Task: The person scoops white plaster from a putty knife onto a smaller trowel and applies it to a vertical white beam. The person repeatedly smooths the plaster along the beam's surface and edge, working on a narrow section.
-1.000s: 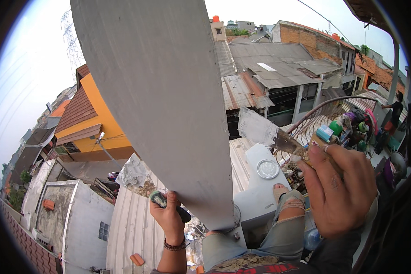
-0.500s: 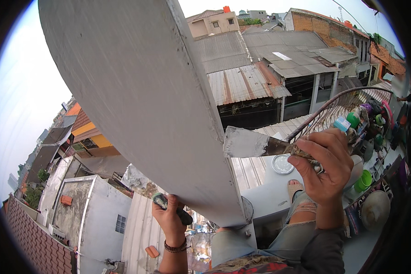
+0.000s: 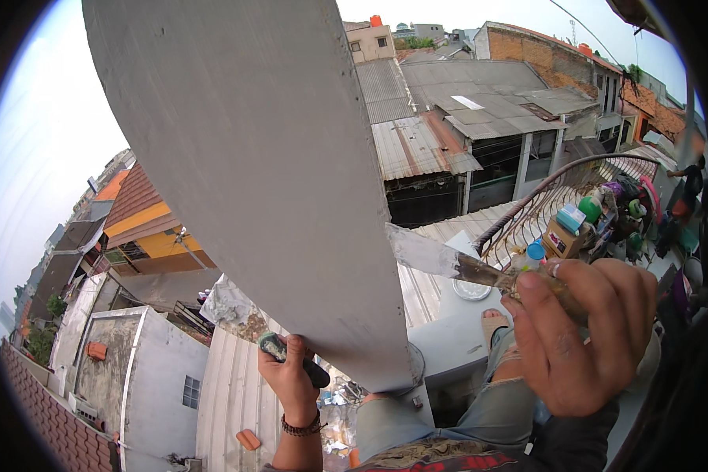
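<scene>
A tall grey column (image 3: 267,173) with a smooth plastered face stands before me. My right hand (image 3: 586,334) grips a putty knife (image 3: 480,271) whose blade is coated in pale grey putty. The blade's tip is at the column's right edge; whether it touches cannot be told. My left hand (image 3: 293,384), low by the column's left edge, is closed around a dark, thick handle-like piece (image 3: 274,346) with a pale-smeared end. Whatever else belongs to that piece is hidden or too unclear to name.
Below left lie a corrugated roof (image 3: 232,393) and a white-walled building (image 3: 161,370). A curved metal railing (image 3: 558,177) runs on the right, with a cardboard box (image 3: 560,238) and household clutter beside it. A round white lid (image 3: 472,288) lies near my foot (image 3: 493,324).
My right hand has come nearer and lower right, and the putty knife has turned so its blade shows narrower and slants down rightward. My left hand keeps its grip. The view has shifted slightly.
</scene>
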Demonstrator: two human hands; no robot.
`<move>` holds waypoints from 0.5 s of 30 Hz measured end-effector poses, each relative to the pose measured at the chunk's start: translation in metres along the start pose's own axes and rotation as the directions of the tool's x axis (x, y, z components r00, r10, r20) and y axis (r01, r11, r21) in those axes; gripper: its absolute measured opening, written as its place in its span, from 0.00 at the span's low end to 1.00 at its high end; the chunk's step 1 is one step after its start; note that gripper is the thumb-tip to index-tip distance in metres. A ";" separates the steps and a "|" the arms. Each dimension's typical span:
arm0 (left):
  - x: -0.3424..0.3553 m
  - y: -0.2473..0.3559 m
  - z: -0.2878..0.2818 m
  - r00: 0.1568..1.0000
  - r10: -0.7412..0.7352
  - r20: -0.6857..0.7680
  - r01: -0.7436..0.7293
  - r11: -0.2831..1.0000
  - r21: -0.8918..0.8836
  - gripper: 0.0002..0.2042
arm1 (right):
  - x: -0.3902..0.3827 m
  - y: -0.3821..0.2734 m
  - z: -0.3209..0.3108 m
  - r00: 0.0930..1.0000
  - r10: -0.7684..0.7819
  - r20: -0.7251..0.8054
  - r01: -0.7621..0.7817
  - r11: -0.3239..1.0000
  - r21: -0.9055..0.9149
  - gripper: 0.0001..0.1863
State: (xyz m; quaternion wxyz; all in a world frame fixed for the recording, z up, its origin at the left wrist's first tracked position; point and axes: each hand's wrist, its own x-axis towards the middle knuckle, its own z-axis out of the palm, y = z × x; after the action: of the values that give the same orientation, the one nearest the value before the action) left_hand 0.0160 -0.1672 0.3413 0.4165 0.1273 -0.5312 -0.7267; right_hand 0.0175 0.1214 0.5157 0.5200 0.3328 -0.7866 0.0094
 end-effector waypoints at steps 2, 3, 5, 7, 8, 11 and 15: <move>0.000 -0.001 0.000 1.000 -0.005 0.004 0.005 1.000 -0.001 0.12 | 0.003 -0.004 -0.002 1.000 -0.014 0.006 0.014 0.999 -0.033 0.24; 0.001 -0.002 -0.002 1.000 -0.005 0.007 0.005 1.000 0.000 0.12 | 0.004 -0.006 -0.004 1.000 -0.011 0.010 0.012 0.999 -0.049 0.24; 0.001 -0.002 -0.003 1.000 -0.003 0.013 0.003 1.000 0.001 0.12 | 0.005 -0.009 -0.005 1.000 -0.006 0.016 0.007 0.997 -0.076 0.23; 0.001 -0.002 -0.003 1.000 0.002 0.017 -0.002 1.000 -0.001 0.12 | 0.008 -0.012 -0.007 0.999 0.017 0.038 -0.014 0.996 -0.086 0.23; 0.001 -0.003 -0.004 1.000 0.006 0.021 -0.006 1.000 0.002 0.12 | 0.009 -0.013 -0.008 0.998 0.030 0.048 -0.026 0.995 -0.092 0.22; 0.003 -0.004 -0.006 0.999 0.016 0.032 -0.016 1.000 0.011 0.12 | 0.004 -0.007 -0.006 0.998 0.059 0.031 -0.056 0.994 -0.091 0.21; 0.000 -0.002 -0.002 1.000 0.002 0.022 -0.002 1.000 0.003 0.12 | -0.006 0.004 0.000 0.996 0.090 -0.024 -0.091 0.995 -0.047 0.18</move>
State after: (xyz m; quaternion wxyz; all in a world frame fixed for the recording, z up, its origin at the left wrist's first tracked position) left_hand 0.0162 -0.1681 0.3388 0.4109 0.1193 -0.5370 -0.7270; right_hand 0.0168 0.1277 0.5116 0.5355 0.2842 -0.7951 0.0175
